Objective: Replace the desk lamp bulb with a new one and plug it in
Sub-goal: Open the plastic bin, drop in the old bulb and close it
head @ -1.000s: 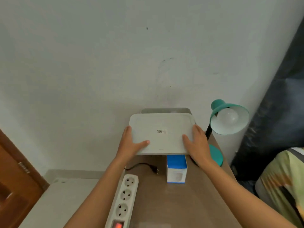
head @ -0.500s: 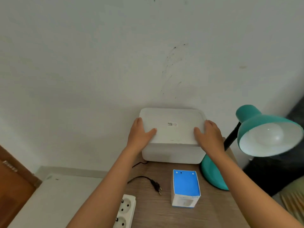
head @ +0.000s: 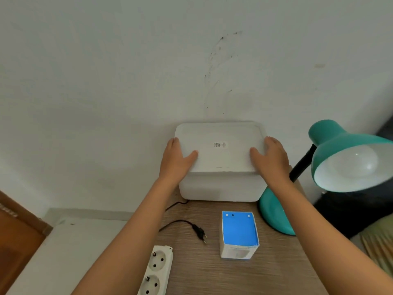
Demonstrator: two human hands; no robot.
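Lid [head: 221,150] down since a second ago: you held it raised and tilted then, now it sits flat on the white storage box [head: 221,188], which stands against the wall at the back of the desk [head: 212,277]

- Left hand [head: 176,162] and right hand [head: 270,160] lie over the lid's two ends, fingers near straight, thumbs on top, pressing rather than gripping; neither holds anything
- Reading: box looks closed and out of play, so both hands can be freed for the lamp work

Task items
- Teal desk lamp [head: 340,143] at right, base just beside the storage box, shade tipped toward you; a white bulb [head: 357,165] is seated in the socket. Old or new, you cannot tell from here
- Bulb carton [head: 239,231] upright mid-desk, blue top face; contents not visible
- Lamp plug [head: 200,232] lies loose on the desk, near the power strip [head: 157,269] but not inserted; plugging in not yet done

In the way
- Carton stands between your right arm and the plug
- Shade hangs close to your right forearm; a careless lift could knock it
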